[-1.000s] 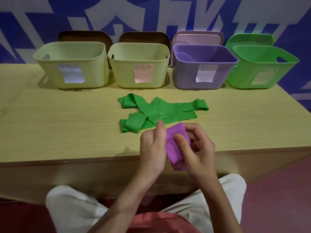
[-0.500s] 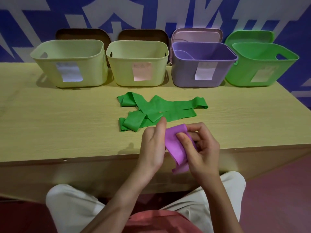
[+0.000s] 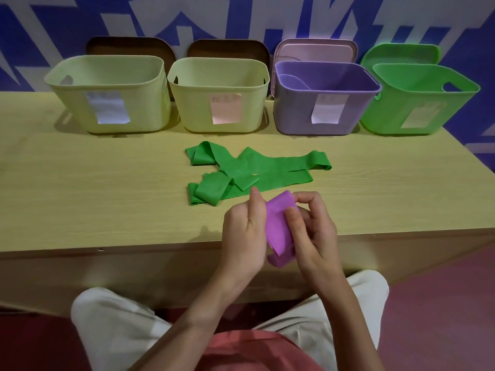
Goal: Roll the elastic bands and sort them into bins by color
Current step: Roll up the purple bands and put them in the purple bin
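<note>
Right now both hands meet at the near edge of the tabletop (image 3: 80, 183), with a purple band (image 3: 278, 228) caught between them. The left hand (image 3: 245, 236) holds the band's left side with a narrow grip; its fingers are curled behind the band and cannot be seen, only the thumb standing up along the edge. The right hand (image 3: 314, 234) pinches the band, thumb pressed on its front face and fingertips curled over the top. The band's lower end hangs just below the tabletop edge, and how much of it is rolled is hidden by the palms.

Just beyond the hands, a green band (image 3: 254, 170) lies loose and folded over itself on the tabletop. Past it, along the far edge, stand four bins: two pale yellow-green bins (image 3: 112, 108) (image 3: 219, 103), a purple bin (image 3: 321, 113) and a green bin (image 3: 417, 108). Each carries a paper label whose writing is too faint to read. Lids lean behind the bins, mostly covered by them. A curved shape shows inside the purple bin, but it cannot be made out.
</note>
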{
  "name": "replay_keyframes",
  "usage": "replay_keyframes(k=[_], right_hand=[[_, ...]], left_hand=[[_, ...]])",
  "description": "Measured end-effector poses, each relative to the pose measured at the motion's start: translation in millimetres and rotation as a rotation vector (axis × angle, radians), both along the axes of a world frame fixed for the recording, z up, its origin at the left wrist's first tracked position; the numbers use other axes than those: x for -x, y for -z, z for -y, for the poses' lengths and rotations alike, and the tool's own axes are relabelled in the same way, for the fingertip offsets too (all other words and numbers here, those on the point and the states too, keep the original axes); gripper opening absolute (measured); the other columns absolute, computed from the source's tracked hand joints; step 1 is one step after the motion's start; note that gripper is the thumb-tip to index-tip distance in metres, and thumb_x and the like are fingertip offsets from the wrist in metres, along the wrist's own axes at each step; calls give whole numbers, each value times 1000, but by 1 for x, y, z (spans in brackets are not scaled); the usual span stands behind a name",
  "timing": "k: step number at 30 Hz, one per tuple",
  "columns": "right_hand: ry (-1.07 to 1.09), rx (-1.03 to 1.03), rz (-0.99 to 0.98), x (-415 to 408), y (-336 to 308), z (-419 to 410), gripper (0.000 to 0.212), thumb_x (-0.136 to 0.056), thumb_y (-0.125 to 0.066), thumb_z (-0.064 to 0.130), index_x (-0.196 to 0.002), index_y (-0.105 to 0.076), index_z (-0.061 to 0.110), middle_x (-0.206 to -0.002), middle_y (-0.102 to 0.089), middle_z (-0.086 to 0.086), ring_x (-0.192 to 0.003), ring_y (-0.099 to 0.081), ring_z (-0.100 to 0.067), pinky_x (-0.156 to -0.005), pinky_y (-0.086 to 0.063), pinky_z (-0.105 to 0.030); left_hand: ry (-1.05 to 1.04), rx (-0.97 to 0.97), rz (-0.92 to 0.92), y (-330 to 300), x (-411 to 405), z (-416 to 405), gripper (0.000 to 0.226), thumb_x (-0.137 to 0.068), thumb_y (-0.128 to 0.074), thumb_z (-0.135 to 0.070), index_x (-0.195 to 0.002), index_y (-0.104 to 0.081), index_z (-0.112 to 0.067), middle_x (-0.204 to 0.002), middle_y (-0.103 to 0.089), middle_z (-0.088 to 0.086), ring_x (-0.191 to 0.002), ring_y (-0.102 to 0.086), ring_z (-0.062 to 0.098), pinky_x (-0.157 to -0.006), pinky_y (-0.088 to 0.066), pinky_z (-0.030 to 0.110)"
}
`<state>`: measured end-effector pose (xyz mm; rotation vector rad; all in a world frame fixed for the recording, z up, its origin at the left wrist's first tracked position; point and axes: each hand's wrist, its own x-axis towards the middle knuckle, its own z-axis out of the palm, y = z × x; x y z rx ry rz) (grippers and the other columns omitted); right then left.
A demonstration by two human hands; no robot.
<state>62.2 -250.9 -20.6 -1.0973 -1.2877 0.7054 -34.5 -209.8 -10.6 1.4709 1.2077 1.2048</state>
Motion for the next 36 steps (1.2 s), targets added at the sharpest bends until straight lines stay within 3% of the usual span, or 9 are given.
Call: replay_keyframes(k=[6,9,12,15,18,22,26,31,36], right_hand=[[39,-51,-31,-1,-1,-3,33,-92,-55,12,-123,-44,17,-53,-56,11,-45,-46,0,-47,-34,-12],[70,-55,34,-2,0,-5,24,-92,-57,11,-113,-54,19,-57,-56,12,-46,-43,1,-47,-32,-11],[99,-35,14,-4,0,-5,14,-91,-58,14,-101,-53,23,-57,-59,9,-44,-47,-1,-44,-33,-12],[119,-30,9,-3,3,-4,11,-91,-60,23,-99,-52,25,-58,-60,2,-43,-50,-11,-39,-36,-20],[172,-21,41,-2,9,-5,9,-91,-58,20,-96,-52,25,-57,-57,12,-44,-47,-2,-43,-33,-12],[203,-31,76,-2,9,-7,6,-91,-57,25,-95,-53,26,-66,-60,19,-51,-50,2,-48,-33,-6],[148,-20,35,-2,7,-5,2,-96,-52,25,-95,-51,23,-67,-58,22,-55,-51,4,-52,-33,-5],[50,4,5,-5,4,-1,8,-96,-49,23,-102,-50,19,-57,-57,13,-47,-46,0,-46,-33,-11],[69,20,35,-8,9,-3,31,-95,-53,17,-125,-54,26,-46,-43,13,-41,-31,0,-43,-25,-14]], left_hand=[[129,323,239,-13,1,-4,43,-101,-36,-21,-59,-40,-15,-44,-35,-3,-38,-34,9,-39,-26,18],[183,408,245,-14,2,-4,39,-100,-37,-24,-65,-47,-11,-46,-36,0,-40,-34,12,-39,-24,17],[188,290,154,-11,1,-8,40,-101,-38,-28,-72,-53,-5,-52,-39,7,-47,-37,17,-44,-28,23],[156,100,48,-1,2,-12,56,-102,-36,-36,-57,-48,-5,-50,-37,9,-48,-35,21,-49,-29,33],[133,-41,-74,9,4,-10,61,-96,-31,-49,-50,-43,-10,-44,-38,2,-43,-38,25,-48,-33,43],[86,-158,-139,14,-1,-2,53,-93,-28,-53,-51,-40,-23,-43,-39,-6,-41,-37,11,-44,-29,33],[68,-79,-71,11,-5,0,54,-93,-31,-48,-46,-35,-23,-40,-34,-8,-40,-32,9,-44,-27,35],[74,14,30,4,-5,-2,57,-102,-38,-33,-45,-36,-22,-38,-36,-8,-39,-33,6,-44,-26,23],[108,138,116,-3,-1,-9,49,-102,-39,-23,-54,-39,-11,-47,-34,2,-45,-32,16,-46,-25,27]])
